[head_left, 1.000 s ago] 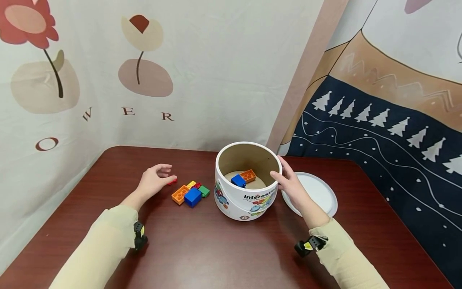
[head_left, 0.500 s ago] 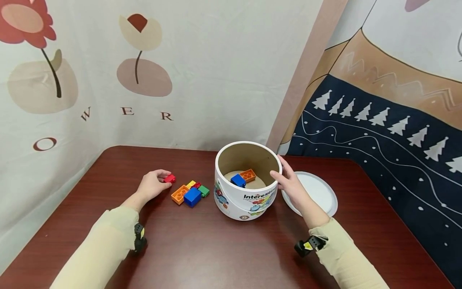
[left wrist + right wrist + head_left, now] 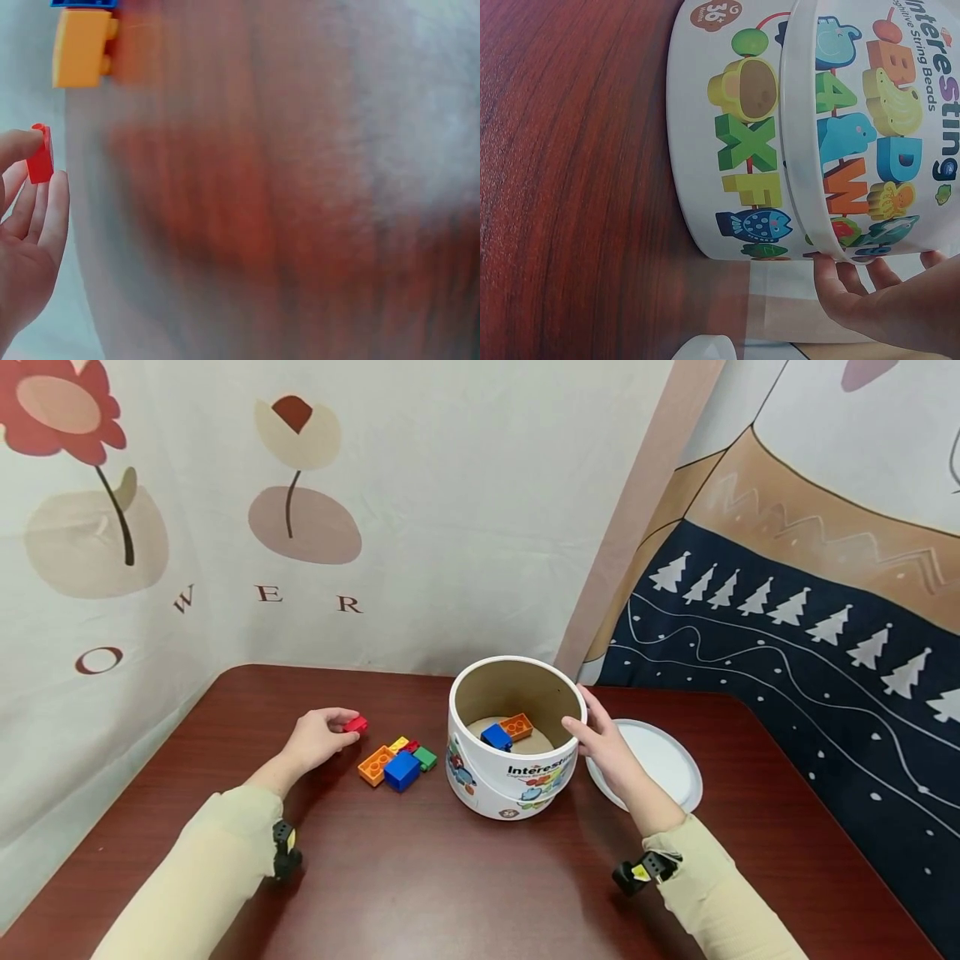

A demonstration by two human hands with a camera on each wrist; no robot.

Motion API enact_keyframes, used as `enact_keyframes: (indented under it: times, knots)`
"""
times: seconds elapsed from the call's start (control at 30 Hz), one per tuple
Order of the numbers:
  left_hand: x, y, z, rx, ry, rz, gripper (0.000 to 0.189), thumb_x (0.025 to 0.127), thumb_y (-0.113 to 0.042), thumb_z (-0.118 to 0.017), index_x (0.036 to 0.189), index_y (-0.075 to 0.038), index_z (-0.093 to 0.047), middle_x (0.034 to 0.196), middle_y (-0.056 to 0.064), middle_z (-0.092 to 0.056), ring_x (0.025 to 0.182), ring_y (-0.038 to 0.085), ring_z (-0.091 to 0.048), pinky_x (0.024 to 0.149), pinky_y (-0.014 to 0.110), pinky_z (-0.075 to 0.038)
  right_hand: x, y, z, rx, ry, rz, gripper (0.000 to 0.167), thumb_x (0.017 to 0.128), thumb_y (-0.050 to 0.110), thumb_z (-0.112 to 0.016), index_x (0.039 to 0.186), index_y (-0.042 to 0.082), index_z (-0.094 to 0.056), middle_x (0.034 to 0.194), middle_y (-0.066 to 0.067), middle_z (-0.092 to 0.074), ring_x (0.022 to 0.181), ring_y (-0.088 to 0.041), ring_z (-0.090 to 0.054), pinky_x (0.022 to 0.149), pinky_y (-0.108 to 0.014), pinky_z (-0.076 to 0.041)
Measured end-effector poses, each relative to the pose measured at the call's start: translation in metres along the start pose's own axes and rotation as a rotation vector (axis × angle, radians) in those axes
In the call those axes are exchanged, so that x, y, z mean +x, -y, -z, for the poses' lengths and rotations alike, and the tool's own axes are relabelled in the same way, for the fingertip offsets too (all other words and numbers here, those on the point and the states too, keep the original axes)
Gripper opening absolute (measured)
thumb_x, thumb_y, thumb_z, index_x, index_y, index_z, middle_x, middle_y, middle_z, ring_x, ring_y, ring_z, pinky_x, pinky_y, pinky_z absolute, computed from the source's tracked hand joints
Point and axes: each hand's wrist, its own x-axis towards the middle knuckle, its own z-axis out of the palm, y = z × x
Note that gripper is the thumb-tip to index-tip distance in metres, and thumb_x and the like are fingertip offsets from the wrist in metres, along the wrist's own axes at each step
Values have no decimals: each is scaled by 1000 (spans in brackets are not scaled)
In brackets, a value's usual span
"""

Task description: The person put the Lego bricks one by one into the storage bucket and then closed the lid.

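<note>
My left hand (image 3: 313, 742) pinches a small red brick (image 3: 356, 725) between thumb and fingers, just beyond the loose bricks. The left wrist view shows this red brick (image 3: 41, 156) held at the fingertips, with the palm partly visible. My right hand (image 3: 606, 745) grips the right side of a white bucket (image 3: 487, 777), its thumb by the rim. In the right wrist view, fingers (image 3: 844, 281) touch the bucket's printed side. Inside the bucket lie a blue brick (image 3: 496, 737) and an orange brick (image 3: 517, 726).
Between the left hand and bucket lie an orange brick (image 3: 374, 767), a blue brick (image 3: 402, 772), a green brick (image 3: 425, 758), a yellow brick (image 3: 398, 745) and a partly hidden red one. A white lid (image 3: 667, 760) lies right of the bucket on the brown table (image 3: 450, 885).
Over the last second, my left hand has taken hold of the red brick, which was mostly hidden under its fingers. The right hand and bucket have kept their place.
</note>
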Motion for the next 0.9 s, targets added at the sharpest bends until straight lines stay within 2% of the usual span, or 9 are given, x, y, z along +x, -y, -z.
enact_keyframes:
  times: [0.17,0.4,0.63,0.77,0.9]
  knots:
    - [-2,-10,9,12,-10,-26,43,90,-16,-61,128,1,-53,122,27,-55,97,31,-58,77,31,-56,-1,0,-1,0,2,1,66,97,25,-48,152,22,-12,150,-19,-27,130,-33,-37,95,-34,-45]
    - [-2,-26,23,-33,-5,-63,44,90,-16,-61,129,1,-52,120,26,-56,94,30,-59,80,37,-56,0,-1,0,1,-4,1,65,97,24,-47,151,23,-12,149,-19,-28,130,-33,-38,96,-36,-45]
    - [0,-37,34,-49,7,-70,44,91,-17,-60,130,1,-52,121,26,-56,97,36,-60,85,43,-54,-1,-1,0,-7,3,6,66,97,24,-48,152,22,-11,149,-20,-28,130,-33,-37,95,-34,-45]
    - [0,-43,39,-34,-2,-77,44,91,-18,-60,130,0,-52,119,25,-57,94,34,-61,82,39,-55,-1,0,0,-8,3,6,66,97,24,-48,152,22,-11,148,-20,-28,129,-33,-37,94,-33,-45]
    - [1,-52,44,-25,-8,-90,45,90,-20,-61,130,-1,-53,118,24,-58,88,26,-62,77,31,-56,-2,1,0,-8,2,1,66,96,25,-48,152,22,-11,149,-20,-28,130,-33,-36,96,-35,-44]
